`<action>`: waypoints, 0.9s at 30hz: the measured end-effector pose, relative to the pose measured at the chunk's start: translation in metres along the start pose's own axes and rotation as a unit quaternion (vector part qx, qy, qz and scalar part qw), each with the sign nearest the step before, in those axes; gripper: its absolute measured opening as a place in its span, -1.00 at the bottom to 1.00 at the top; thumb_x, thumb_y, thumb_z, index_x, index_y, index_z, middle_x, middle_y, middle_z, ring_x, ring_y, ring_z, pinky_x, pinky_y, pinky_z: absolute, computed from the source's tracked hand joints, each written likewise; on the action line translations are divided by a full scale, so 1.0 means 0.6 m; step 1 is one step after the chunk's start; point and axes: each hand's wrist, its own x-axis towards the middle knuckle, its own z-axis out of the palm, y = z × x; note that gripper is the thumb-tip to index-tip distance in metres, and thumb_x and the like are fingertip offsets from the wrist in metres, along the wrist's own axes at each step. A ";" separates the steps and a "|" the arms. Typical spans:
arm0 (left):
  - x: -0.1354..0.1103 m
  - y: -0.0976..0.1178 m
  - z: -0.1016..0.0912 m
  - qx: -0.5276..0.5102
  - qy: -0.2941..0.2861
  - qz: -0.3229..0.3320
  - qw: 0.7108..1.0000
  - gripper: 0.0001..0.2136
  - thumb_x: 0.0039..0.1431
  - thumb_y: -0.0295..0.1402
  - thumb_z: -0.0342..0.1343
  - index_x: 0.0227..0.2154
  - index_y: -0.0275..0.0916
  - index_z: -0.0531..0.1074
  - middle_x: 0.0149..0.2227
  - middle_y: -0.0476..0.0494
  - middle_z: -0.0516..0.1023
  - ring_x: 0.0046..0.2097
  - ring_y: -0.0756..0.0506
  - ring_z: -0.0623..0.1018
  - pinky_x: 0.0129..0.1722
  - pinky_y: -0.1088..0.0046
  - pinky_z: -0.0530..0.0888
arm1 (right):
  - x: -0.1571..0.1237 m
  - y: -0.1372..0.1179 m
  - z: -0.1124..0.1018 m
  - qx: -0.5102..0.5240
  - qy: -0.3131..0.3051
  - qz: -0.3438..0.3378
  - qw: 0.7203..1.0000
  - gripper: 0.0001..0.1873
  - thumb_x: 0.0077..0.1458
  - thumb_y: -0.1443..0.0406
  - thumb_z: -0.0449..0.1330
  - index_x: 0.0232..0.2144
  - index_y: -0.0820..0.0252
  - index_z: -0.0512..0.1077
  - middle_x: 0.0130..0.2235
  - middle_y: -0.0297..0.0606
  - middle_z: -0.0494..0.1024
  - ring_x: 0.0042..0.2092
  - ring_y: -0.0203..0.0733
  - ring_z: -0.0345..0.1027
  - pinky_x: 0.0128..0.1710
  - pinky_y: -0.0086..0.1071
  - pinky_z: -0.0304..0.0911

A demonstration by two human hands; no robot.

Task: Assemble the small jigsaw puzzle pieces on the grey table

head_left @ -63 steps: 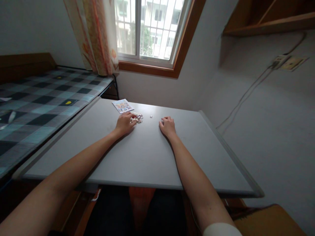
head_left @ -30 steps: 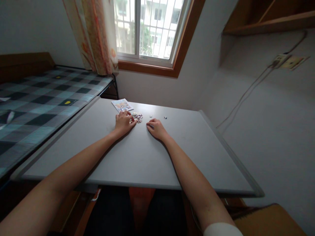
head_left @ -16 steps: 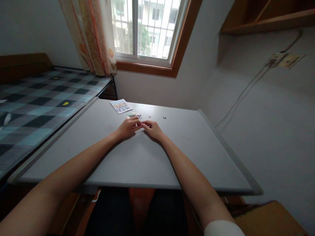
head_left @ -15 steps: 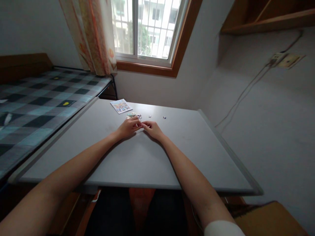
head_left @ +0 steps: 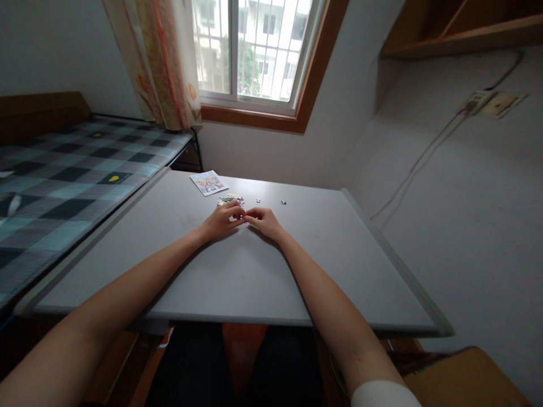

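My left hand and my right hand meet fingertip to fingertip on the grey table, both pinched around small jigsaw pieces that are too tiny to make out. Just beyond the fingers lies a small heap of puzzle pieces. Two loose pieces lie apart on the table, one pale and one dark. A small picture card lies flat behind the heap.
A bed with a checked cover runs along the table's left edge. A window with a curtain is behind. A wall with a socket and cable stands on the right, and a wooden stool at lower right.
My right hand slid left from the table's middle to meet my left hand. The left hand drew back slightly from the heap. A dark piece lies where the right hand was.
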 end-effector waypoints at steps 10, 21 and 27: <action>-0.003 0.002 0.001 0.010 0.011 -0.025 1.000 -0.80 0.21 -0.32 0.14 -0.12 -0.24 0.45 -0.27 -0.10 0.46 -0.35 0.02 0.48 -0.35 0.49 0.45 | 0.009 0.016 -0.010 0.117 0.057 0.038 0.991 -0.72 -0.23 0.15 0.39 -0.46 0.21 0.53 -0.40 -0.28 0.60 -0.33 -0.26 0.42 -0.21 -0.33 0.31; -0.005 -0.008 0.002 0.034 0.034 -0.058 0.997 -0.84 0.25 -0.28 0.08 -0.28 -0.23 0.51 -0.31 -0.09 0.48 -0.43 0.05 0.45 -0.40 0.50 0.43 | 0.008 0.017 -0.014 0.100 0.076 0.039 0.991 -0.73 -0.22 0.15 0.37 -0.45 0.21 0.54 -0.41 -0.29 0.59 -0.35 -0.27 0.39 -0.23 -0.34 0.28; -0.004 -0.002 -0.001 0.029 0.037 -0.052 0.998 -0.84 0.25 -0.30 0.07 -0.28 -0.23 0.51 -0.33 -0.08 0.47 -0.42 0.04 0.45 -0.41 0.51 0.41 | 0.009 0.017 -0.013 0.094 0.073 0.038 0.992 -0.73 -0.22 0.15 0.37 -0.46 0.22 0.53 -0.42 -0.29 0.59 -0.35 -0.26 0.39 -0.23 -0.33 0.29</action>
